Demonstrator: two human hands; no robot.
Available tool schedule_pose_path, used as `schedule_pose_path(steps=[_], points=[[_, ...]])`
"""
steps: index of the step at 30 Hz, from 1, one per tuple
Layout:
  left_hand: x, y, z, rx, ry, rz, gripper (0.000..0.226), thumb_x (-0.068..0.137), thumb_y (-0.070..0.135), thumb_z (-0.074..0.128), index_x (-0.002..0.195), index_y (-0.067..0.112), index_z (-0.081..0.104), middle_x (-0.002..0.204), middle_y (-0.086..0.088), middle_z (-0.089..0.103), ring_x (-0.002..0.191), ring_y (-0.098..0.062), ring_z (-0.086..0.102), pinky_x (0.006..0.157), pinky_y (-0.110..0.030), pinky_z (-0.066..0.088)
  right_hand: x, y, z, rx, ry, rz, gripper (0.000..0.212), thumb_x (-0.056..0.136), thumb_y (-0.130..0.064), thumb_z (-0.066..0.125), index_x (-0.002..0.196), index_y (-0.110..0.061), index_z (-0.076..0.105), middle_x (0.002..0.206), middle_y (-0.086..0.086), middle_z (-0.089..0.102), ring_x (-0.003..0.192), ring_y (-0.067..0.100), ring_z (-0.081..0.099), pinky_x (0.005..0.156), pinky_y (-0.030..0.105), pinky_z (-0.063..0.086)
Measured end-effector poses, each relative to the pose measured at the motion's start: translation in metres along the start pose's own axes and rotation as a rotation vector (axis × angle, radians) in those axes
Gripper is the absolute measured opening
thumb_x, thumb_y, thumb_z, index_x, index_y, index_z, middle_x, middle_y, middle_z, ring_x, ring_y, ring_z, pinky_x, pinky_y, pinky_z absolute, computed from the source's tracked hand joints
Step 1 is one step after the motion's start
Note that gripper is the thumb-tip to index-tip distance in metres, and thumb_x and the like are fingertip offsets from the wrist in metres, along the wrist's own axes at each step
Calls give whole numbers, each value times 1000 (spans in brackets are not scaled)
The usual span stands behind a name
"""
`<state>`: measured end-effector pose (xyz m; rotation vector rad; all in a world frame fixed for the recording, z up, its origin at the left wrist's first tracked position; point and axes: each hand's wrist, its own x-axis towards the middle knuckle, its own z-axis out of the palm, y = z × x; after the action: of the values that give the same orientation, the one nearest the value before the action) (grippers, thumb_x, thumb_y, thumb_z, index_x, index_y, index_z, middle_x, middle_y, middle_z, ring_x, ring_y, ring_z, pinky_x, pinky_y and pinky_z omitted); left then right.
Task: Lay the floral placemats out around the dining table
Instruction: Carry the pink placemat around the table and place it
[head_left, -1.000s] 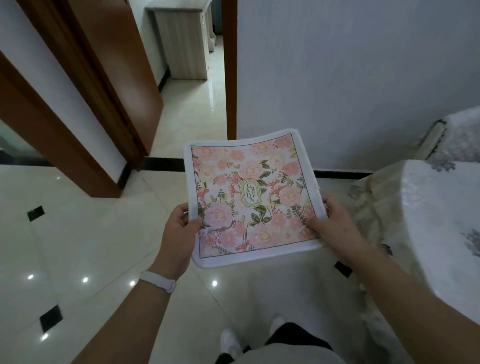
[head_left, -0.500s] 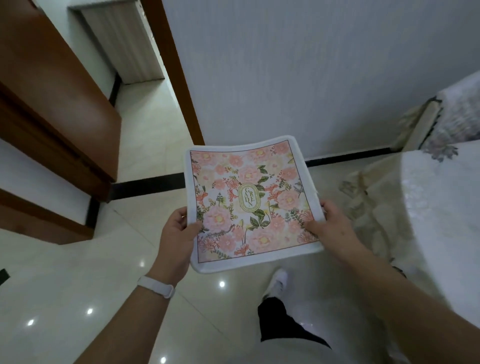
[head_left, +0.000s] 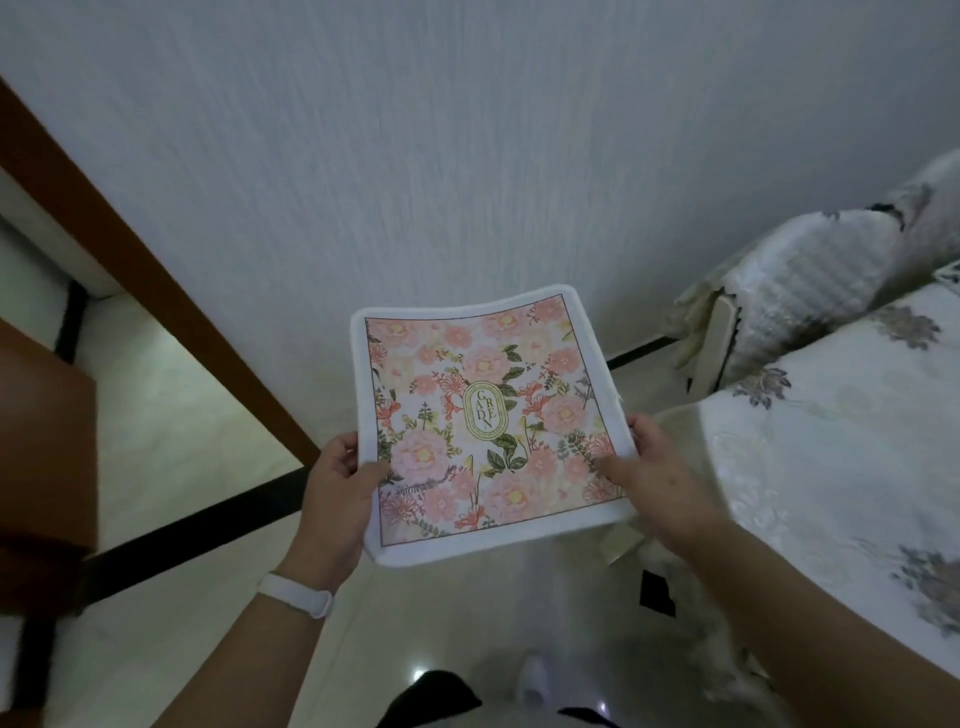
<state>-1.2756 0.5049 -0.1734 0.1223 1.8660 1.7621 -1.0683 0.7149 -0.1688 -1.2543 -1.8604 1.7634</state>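
While the placemat (head_left: 483, 421) is carried flat and print side up, we hold it by its two near side edges: the left hand (head_left: 337, 493) is pinched on the left edge, thumb on top, and the right hand (head_left: 649, 467) is pinched on the right edge in the same way. The mat hangs in the air above the floor (head_left: 171, 415), in front of the wall (head_left: 467, 156), with the worktop (head_left: 831, 467) just to our right under its pale embroidered cloth; the mat does not yet touch it. A covered chair (head_left: 810, 280) stands beyond the worktop's far edge. We judge the step in hand to be bringing the mat over to a place setting. To do it well, we would keep both grips level so the far edge, which already bows slightly upward, does not sag, swing the mat over the cloth, lower its far edge first, and then let the near edge down square to the worktop's rim. The cloth may ruck if the mat is dragged, so we would set it down rather than slide it. An oval emblem at the mat's centre reads "GARDEN", stacked in pairs of letters. A white band (head_left: 296, 595) circles the left wrist; no writing on it is legible.
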Motion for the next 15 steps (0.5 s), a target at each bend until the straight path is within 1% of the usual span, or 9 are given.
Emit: schedule_pose_path(steps=[2,4,6,8,9,10,12,13,15], points=[[26,6,13,13,-35,9,27,90,-8,53,101,16,60,102,-9,69,89,-25,69,71,-39,57,14,-3,-3,10,44,22,34,89,-8,64,107,-35,54,105,-3,69,91,20,70,77,41,59],[52,11,25,28,-73,5,28,90,-9,53,99,16,61,101,-8,69,87,-25,69,69,-38,57,29,-6,-3,22,88,42,36,89,-4,63,101,-36,55,104,-2,70,89,21,71,77,42,60],[84,16,36,32,-138,-10,28,89,-10,53,100,15,61,102,-12,70,89,-29,69,75,-44,57,46,-9,-2,41,137,77,36,87,-2,63,106,-31,57,105,1,71,88,22,72,76,42,60],[121,23,47,44,-184,-17,29,88,-11,54,98,14,62,100,-14,70,91,-34,67,80,-48,56,66,-13,1,55,198,94,35,85,-4,65,113,-24,57,106,3,71,90,24,72,80,46,60],[141,27,52,45,-208,-19,28,87,-12,55,98,13,63,100,-15,70,92,-37,67,81,-50,56,77,-15,4,53,236,96,36,84,-6,66,114,-23,58,106,3,71,90,24,72,81,48,60],[161,32,58,47,-239,-22,28,86,-12,55,99,12,63,100,-16,71,93,-38,67,82,-52,55,88,-19,7,54,273,102,37,83,-8,66,115,-24,58,106,2,72,90,23,72,80,47,60],[201,42,70,71,-320,-24,28,87,-11,55,101,11,63,101,-15,71,95,-38,67,82,-52,55,108,-29,14,77,351,122,37,84,-5,64,117,-23,57,107,2,71,89,21,72,76,41,60],[219,50,76,83,-364,-23,28,87,-11,55,100,12,63,100,-13,72,94,-36,68,80,-50,56,116,-35,19,100,388,129,37,85,-4,63,118,-21,57,107,3,71,89,20,72,73,37,60],[252,68,89,100,-463,2,29,88,-12,54,98,14,63,96,-7,73,91,-30,70,76,-45,57,133,-45,28,146,456,134,36,87,-4,63,118,-20,56,108,3,71,89,20,72,73,36,59]])
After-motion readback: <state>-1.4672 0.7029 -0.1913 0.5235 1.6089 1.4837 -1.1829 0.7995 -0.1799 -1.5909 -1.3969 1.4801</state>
